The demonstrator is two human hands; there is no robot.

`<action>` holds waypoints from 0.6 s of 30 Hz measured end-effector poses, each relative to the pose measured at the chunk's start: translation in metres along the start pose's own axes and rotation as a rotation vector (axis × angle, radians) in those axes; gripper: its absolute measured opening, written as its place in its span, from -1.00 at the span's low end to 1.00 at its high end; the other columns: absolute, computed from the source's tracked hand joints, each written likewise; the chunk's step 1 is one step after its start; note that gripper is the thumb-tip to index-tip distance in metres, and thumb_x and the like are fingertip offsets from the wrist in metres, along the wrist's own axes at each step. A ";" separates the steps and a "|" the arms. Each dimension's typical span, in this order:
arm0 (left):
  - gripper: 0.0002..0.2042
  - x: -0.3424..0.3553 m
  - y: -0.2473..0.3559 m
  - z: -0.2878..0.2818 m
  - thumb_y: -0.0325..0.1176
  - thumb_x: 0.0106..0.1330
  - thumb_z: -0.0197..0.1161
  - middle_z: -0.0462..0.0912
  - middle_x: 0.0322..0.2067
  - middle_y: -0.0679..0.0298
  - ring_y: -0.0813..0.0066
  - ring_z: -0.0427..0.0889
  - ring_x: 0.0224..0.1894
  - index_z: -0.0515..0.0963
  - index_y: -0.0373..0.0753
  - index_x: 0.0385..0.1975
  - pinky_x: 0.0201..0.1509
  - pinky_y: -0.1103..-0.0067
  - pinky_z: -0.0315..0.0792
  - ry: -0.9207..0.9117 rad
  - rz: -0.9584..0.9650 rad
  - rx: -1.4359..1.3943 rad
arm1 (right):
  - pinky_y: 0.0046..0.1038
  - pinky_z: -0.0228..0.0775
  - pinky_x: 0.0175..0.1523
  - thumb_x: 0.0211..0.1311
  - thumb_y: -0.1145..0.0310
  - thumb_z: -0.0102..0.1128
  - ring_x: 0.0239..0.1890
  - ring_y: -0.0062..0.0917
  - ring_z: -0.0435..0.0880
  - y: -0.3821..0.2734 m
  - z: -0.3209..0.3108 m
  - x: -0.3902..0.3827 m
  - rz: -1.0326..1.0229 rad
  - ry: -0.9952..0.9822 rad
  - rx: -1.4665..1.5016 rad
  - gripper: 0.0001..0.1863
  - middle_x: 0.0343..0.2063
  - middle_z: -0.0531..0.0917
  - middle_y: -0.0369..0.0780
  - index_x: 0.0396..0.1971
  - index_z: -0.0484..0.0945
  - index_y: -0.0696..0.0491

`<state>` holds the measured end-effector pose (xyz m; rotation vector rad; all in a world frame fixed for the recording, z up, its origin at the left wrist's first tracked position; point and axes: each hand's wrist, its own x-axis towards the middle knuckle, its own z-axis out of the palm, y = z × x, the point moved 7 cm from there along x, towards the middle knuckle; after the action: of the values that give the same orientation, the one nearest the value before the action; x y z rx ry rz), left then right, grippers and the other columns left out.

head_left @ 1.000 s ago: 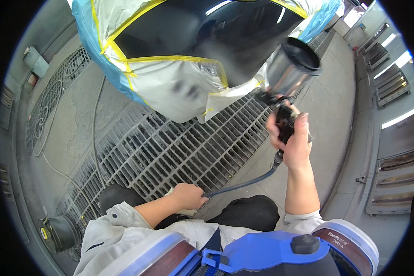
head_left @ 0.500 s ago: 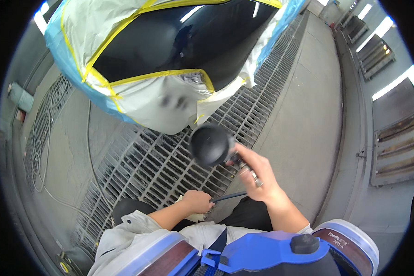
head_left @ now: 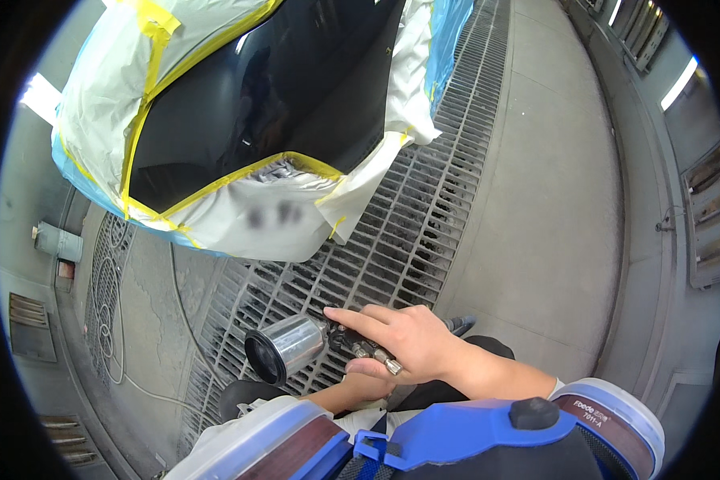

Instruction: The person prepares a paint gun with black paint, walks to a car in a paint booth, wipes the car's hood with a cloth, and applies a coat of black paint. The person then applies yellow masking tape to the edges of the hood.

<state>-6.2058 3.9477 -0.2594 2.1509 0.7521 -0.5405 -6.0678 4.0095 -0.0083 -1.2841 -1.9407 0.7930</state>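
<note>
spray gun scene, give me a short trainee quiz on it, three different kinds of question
1. True or false: the right hand holds the spray gun with its metal cup lying sideways.
2. What colour tape edges the masking on the black panel? A red, B yellow, C green.
3. What floor lies under the gun?

Key: 1 true. 2 B. 3 a metal floor grate. The left hand is mostly hidden below the right.

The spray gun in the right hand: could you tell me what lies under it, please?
Under the spray gun held by the right hand lies the metal floor grating. The left hand sits below, mostly covered.
</note>
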 end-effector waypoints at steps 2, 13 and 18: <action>-0.54 0.005 0.007 0.002 0.07 0.53 0.09 0.77 0.00 0.10 0.08 0.75 0.06 0.64 -0.13 0.14 0.07 0.17 0.60 -0.015 0.001 -0.006 | -0.19 0.59 -0.30 0.38 -0.16 0.27 -0.36 -0.10 0.73 0.007 -0.001 -0.001 0.021 -0.035 0.007 -0.22 -0.24 0.68 -0.13 0.48 0.35 -0.11; -0.59 0.023 -0.016 0.029 0.08 0.49 0.13 0.82 -0.24 0.19 0.08 0.79 -0.10 0.71 -0.12 -0.05 -0.01 0.18 0.60 -0.175 -0.055 -0.155 | -0.18 0.58 -0.21 0.26 0.00 0.34 -0.27 -0.07 0.69 0.029 -0.018 -0.012 0.184 -0.025 0.084 -0.15 -0.21 0.66 -0.11 0.53 0.29 -0.12; -0.46 -0.028 0.001 0.008 0.15 0.36 0.28 0.78 -0.12 -0.07 -0.13 0.75 -0.02 0.66 -0.13 0.14 0.10 0.12 0.58 -0.071 -0.061 -0.117 | -0.20 0.63 -0.10 0.18 0.03 0.33 -0.16 -0.12 0.74 0.026 -0.021 -0.024 0.195 0.084 0.174 -0.12 -0.13 0.70 -0.11 0.51 0.31 -0.05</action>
<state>-6.2267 3.9317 -0.2478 1.9966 0.7925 -0.5877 -6.0304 3.9984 -0.0211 -1.3908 -1.6586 0.9659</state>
